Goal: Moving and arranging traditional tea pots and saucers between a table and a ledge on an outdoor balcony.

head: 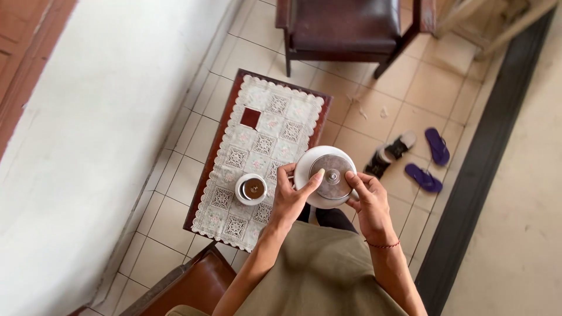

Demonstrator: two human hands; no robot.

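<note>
Over the right edge of the little surface (pixel 225 126) with the lace cloth (pixel 257 146), both hands are on a white saucer (pixel 307 164) carrying a round metal lid (pixel 331 175). Left hand (pixel 290 199) is clamped on the saucer's near rim, thumb on top; right hand (pixel 366 202) pinches the lid's edge. It's round, so no real long axis, just lying flat, knob facing up. Second covered cup (pixel 252 188) sits on the cloth just left.
</note>
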